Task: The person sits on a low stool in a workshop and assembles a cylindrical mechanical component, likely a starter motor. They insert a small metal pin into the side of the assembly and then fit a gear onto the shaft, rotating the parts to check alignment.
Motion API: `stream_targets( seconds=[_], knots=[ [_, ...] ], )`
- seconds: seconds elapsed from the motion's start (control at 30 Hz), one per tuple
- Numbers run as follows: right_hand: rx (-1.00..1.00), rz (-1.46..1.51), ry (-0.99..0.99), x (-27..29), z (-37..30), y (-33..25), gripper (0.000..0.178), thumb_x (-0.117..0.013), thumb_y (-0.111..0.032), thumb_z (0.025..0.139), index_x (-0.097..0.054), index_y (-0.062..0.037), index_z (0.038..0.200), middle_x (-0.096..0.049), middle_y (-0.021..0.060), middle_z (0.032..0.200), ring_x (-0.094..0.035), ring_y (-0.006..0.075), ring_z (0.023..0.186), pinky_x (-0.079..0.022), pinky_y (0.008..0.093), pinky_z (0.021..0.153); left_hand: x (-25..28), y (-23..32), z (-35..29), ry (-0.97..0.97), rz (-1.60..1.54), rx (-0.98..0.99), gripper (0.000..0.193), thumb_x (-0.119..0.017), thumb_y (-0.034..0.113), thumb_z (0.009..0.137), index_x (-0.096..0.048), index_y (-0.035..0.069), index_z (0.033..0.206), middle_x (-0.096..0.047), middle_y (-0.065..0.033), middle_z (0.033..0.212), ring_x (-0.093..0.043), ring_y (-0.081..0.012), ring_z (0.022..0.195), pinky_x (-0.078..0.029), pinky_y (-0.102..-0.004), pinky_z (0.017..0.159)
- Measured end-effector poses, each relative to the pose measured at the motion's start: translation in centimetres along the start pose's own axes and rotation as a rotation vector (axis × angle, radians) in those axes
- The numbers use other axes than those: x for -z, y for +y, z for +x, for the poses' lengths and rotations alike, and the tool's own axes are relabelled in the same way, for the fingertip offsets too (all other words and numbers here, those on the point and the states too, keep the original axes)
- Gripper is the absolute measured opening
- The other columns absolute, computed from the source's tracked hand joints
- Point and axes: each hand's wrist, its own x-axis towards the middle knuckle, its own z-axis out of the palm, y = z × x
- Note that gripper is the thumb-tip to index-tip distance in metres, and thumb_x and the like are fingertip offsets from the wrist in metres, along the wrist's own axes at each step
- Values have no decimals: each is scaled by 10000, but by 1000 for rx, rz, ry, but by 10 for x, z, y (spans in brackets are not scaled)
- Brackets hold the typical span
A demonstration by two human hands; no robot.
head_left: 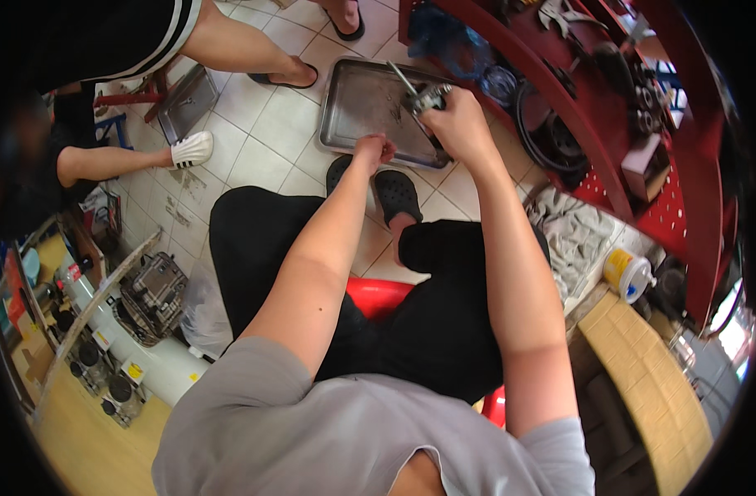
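Note:
My right hand [463, 126] is closed around a small dark-grey metal machine part [428, 99], from which a thin silvery rod sticks out to the upper left. The part is held over the right side of a shallow metal tray [353, 112] on the floor. My left hand [375, 151] hovers by the tray's near edge with its fingers curled together. Whatever those fingers may hold is too small to make out. Dark streaks and small bits mark the tray's bottom.
A red metal rack [589, 132] with tools and parts stands at the right. Crumpled grey cloth [566, 231] and a white-and-yellow tub [627, 274] lie below it. Two other people's legs are at the upper left, near a second metal tray [188, 103]. A metal housing [153, 293] sits left.

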Motion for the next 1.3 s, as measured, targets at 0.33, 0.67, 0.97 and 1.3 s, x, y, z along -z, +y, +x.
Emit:
stream_targets(
  seconds=[0.33, 0.67, 0.97, 1.3],
  knots=[
    [-216, 1, -68, 5, 8, -13, 193, -591, -94, 712, -605, 58, 830, -542, 151, 572, -566, 223, 550, -433, 359, 552, -1, -22, 83, 70, -30, 35, 223, -555, 214, 862, -581, 22, 972, -606, -83, 848, -635, -205, 760, -499, -301, 625],
    [-275, 126, -89, 4, 15, -22, 185, -568, -20, 724, -591, 73, 882, -476, 36, 524, -463, 92, 452, -377, 285, 447, 7, -27, 140, 167, 97, 86, 211, -532, 189, 800, -613, 10, 878, -628, -86, 785, -631, -197, 665, -460, -331, 536],
    [-297, 129, -78, 11, 18, -16, 164, -567, -9, 733, -588, 70, 876, -479, 25, 528, -466, 88, 453, -383, 286, 444, -6, -10, 133, 186, -33, 84, 345, -495, 257, 850, -544, -8, 1066, -621, -162, 992, -628, -265, 812, -496, -359, 703],
    [-232, 37, -63, 13, 15, -21, 187, -588, -78, 722, -591, 71, 835, -503, 86, 534, -493, 128, 481, -405, 314, 490, -11, 13, 115, 135, -116, 28, 478, -444, 303, 866, -476, -15, 1221, -547, -209, 1231, -577, -304, 1060, -456, -416, 853]
  ],
)
